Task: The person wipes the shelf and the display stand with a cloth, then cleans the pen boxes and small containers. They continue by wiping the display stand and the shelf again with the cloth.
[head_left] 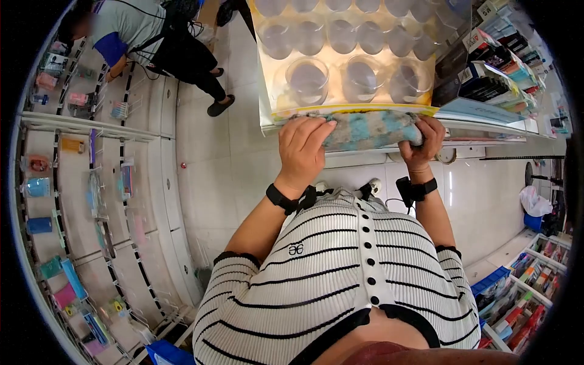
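Observation:
A grey and teal checked cloth (371,130), folded into a long bundle, lies along the front edge of a lit display stand (340,108). My left hand (304,143) has its fingers bent over the cloth's left end. At the other end, the fingers of my right hand (423,141) curl round the cloth. Just behind the cloth, several clear round cup-like holders (307,82) stand in rows on the stand. The undersides of both hands are hidden.
A person (146,36) stands at the upper left beside a wall rack with hanging packets (38,187). Boxed goods (486,82) fill the shelf at right. A blue bin with a white bag (535,204) and trays of packaged items (529,292) are lower right.

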A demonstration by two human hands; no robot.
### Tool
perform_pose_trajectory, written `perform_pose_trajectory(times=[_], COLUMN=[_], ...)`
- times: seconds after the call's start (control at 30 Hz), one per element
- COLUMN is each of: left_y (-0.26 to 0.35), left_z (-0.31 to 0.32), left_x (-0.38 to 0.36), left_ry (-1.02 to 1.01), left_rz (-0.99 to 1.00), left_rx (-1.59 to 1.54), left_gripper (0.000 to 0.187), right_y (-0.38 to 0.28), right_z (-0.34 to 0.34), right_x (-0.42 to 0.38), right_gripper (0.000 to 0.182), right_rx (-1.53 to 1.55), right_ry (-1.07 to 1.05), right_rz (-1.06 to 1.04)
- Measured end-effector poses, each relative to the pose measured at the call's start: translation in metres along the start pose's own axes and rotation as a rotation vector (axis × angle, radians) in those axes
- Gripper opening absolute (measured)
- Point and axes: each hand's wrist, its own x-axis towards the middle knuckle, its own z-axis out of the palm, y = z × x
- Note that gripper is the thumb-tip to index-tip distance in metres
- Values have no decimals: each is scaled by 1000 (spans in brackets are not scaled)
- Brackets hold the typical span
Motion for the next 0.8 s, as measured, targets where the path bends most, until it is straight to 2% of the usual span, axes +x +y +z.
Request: perform_pose_trajectory(times=[0.27, 0.33, 0.8], left_y=[0, 1, 0], left_z=[0, -1, 1], left_x=[0, 3, 0], left_ry=[-4, 13, 6], left_rz=[6, 0, -4], left_rx=[-21, -9, 26], left_gripper=[52, 46, 50], right_y=[1, 3, 2], right_z=[1, 3, 3], right_x=[-1, -5, -1], right_gripper=[42, 43, 46], right_rx=[-2, -4, 25], right_ry=[5, 10, 36], right_rz=[-10, -10, -4])
